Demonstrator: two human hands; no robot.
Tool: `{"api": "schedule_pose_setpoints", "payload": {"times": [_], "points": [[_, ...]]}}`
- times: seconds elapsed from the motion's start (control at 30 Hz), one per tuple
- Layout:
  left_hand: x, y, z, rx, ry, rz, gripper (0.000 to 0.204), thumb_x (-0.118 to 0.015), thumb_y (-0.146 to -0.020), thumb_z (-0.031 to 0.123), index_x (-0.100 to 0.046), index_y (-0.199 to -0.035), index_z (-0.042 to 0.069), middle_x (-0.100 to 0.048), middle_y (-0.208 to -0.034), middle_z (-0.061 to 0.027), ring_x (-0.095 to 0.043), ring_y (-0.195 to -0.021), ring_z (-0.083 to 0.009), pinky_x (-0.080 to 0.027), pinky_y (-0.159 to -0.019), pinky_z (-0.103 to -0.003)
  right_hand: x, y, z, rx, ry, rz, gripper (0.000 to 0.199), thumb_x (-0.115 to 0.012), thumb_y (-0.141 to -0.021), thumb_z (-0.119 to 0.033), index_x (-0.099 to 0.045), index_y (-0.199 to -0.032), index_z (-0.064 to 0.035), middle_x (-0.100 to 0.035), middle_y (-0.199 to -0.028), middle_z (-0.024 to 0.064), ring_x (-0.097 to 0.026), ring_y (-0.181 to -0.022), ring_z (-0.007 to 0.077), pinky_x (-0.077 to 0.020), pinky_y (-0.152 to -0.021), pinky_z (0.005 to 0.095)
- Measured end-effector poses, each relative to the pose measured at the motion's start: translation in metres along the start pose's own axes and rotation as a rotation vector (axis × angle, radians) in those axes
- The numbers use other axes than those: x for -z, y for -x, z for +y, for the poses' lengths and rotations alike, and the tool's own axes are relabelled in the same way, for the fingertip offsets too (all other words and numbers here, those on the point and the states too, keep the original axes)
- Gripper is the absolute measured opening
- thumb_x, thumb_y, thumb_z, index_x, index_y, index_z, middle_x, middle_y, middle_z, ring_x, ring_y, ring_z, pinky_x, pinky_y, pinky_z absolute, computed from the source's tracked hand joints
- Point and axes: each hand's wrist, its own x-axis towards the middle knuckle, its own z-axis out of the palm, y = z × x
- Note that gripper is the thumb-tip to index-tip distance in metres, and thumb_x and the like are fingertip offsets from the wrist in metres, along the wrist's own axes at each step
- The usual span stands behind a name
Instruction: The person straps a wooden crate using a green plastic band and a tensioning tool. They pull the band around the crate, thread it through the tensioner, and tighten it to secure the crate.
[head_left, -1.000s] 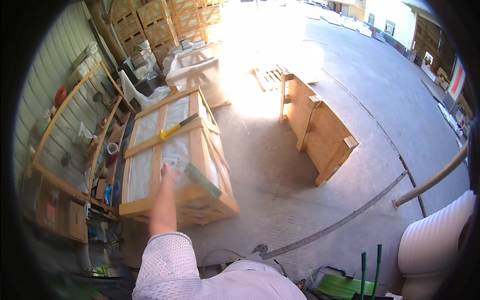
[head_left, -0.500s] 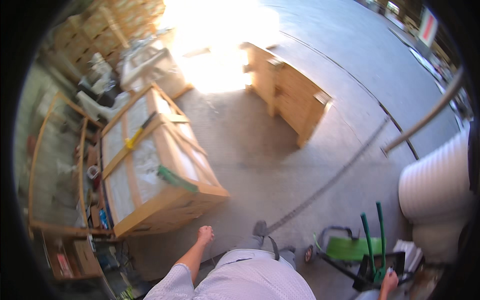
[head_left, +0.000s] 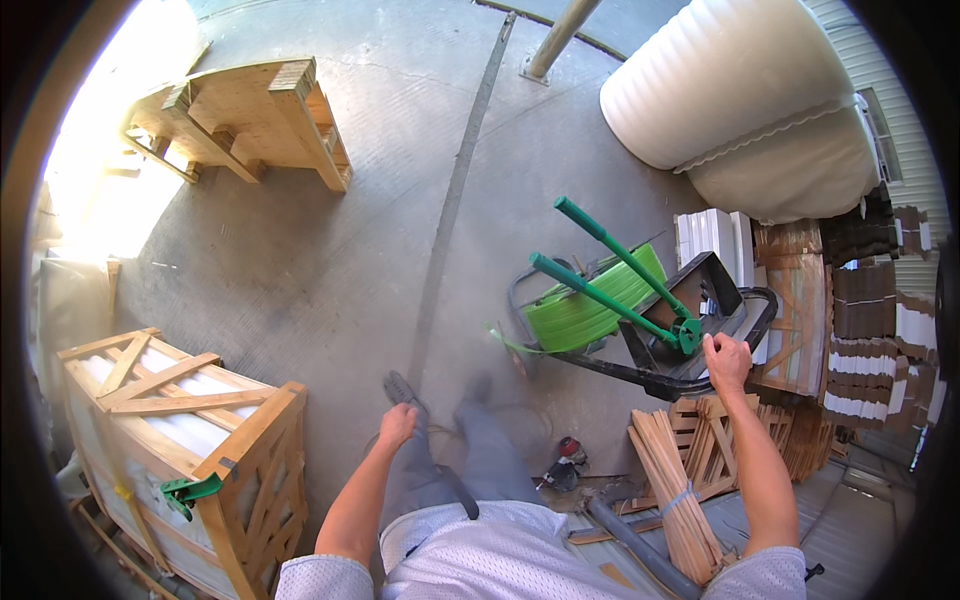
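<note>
My right hand (head_left: pixel 728 362) is reached out over the near rim of a black strapping cart (head_left: pixel 650 380), fingers pinched together. What they hold, if anything, is too small to make out. Beside its fingertips lies the head of a green long-handled strapping crimper (head_left: pixel 685 332), its two handles pointing up and left. The cart carries a coil of bright green strapping (head_left: pixel 595 305) and a black tray with small bits inside. My left hand (head_left: pixel 398 425) hangs in front of my thigh in a loose fist, with nothing visible in it.
A wooden crate (head_left: pixel 245 440) stands at my left with a green tool (head_left: pixel 190 492) on it. Farther off are a plywood frame (head_left: pixel 250 115) and a post (head_left: pixel 560 40). White foam rolls (head_left: pixel 720 90) stand far right; bundled wood strips (head_left: pixel 675 490) lie near my right arm.
My view has swung right, so the crate and plywood frame now sit farther left. The cart is nearer the middle. My right hand remains close to the crimper's head.
</note>
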Motion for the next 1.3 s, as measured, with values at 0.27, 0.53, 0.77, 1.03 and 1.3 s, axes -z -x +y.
{"api": "schedule_pose_setpoints", "payload": {"times": [0.27, 0.53, 0.77, 1.03, 1.3], "points": [[-0.122, -0.125, 0.077, -0.312, -0.312, -0.097, 0.034, -0.052, -0.087, 0.031, -0.067, -0.102, 0.005, -0.068, -0.098, -0.0185, -0.064, -0.096, -0.0361, -0.050, -0.086, -0.044, -0.014, -0.003, 0.008, 0.043, 0.002, -0.056, 0.027, -0.067, -0.081, -0.020, -0.053, -0.064, -0.0046, -0.055, -0.064, 0.0111, -0.053, -0.065, 0.0307, -0.0408, -0.066, 0.0405], [-0.232, -0.260, 0.100, -0.600, -0.452, 0.304, 0.035, -0.049, -0.087, 0.013, -0.058, -0.119, 0.000, -0.048, -0.137, -0.0178, -0.044, -0.128, -0.0348, -0.040, -0.103, -0.044, -0.024, 0.000, 0.023, -0.002, 0.010, -0.124, 0.028, -0.063, -0.085, -0.010, -0.046, -0.064, -0.0022, -0.042, -0.061, 0.0085, -0.041, -0.065, 0.0239, -0.0338, -0.061, 0.0376], [-0.284, -0.321, 0.087, -0.733, -0.634, 0.438, 0.032, -0.048, -0.087, 0.014, -0.061, -0.112, -0.001, -0.055, -0.126, -0.0166, -0.042, -0.129, -0.0335, -0.033, -0.108, -0.046, -0.018, -0.004, 0.019, -0.161, 0.052, -0.251, 0.028, -0.059, -0.092, -0.022, -0.055, -0.072, -0.0023, -0.051, -0.068, 0.0074, -0.048, -0.067, 0.0189, -0.0386, -0.062, 0.0342], [-0.282, -0.313, 0.058, -0.497, -0.421, -0.204, 0.023, -0.047, -0.087, 0.021, -0.064, -0.090, 0.005, -0.065, -0.107, -0.0182, -0.060, -0.106, -0.0338, -0.044, -0.093, -0.048, -0.023, 0.001, 0.032, -0.201, -0.050, -0.227, 0.033, -0.057, -0.094, -0.016, -0.046, -0.065, -0.0024, -0.042, -0.062, 0.0039, -0.040, -0.065, 0.0143, -0.0326, -0.062, 0.0308], [-0.256, -0.248, 0.023, -0.281, -0.082, -0.273, 0.031, -0.048, -0.091, 0.029, -0.062, -0.092, 0.002, -0.065, -0.095, -0.0234, -0.061, -0.092, -0.0433, -0.047, -0.082, -0.052, -0.021, -0.003, 0.031, -0.266, -0.030, -0.276, 0.027, -0.061, -0.091, -0.022, -0.057, -0.074, -0.0010, -0.055, -0.067, 0.0065, -0.050, -0.067, 0.0162, -0.0408, -0.062, 0.0325]]}}
